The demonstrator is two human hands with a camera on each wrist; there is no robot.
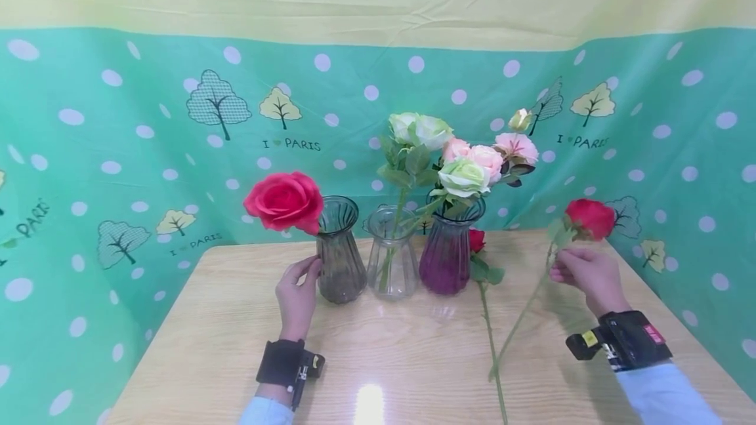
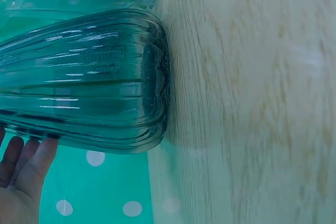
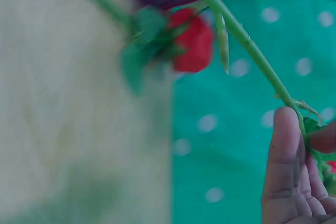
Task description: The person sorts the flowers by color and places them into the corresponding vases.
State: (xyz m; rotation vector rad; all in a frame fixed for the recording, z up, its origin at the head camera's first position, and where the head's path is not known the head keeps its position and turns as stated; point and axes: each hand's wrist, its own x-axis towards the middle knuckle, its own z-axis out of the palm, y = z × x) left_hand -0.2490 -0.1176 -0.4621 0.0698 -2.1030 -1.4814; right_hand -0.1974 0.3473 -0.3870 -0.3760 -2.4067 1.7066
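My left hand [image 1: 297, 294] touches the side of a smoky grey glass vase [image 1: 342, 274] with its fingertips. The vase stands upright on the table; in the left wrist view its ribbed wall [image 2: 105, 93] fills the left side. A large pinkish-red rose [image 1: 285, 202] leans left at its rim, its stem hard to make out. On the right, my right hand [image 1: 593, 277] pinches the green stem [image 3: 252, 51] of a red rose [image 1: 590, 218] just under the bloom. The stem slants down left, its lower end near the table.
Beside the grey vase stands a clear vase [image 1: 392, 274] holding pale green-white roses [image 1: 419, 130]. A purple-bottomed vase [image 1: 444, 267] holds pink and pale flowers [image 1: 463, 177]. Another red rose [image 1: 476, 240] lies on the wooden table [image 1: 354, 346]. A dotted cloth [image 1: 147, 169] hangs behind.
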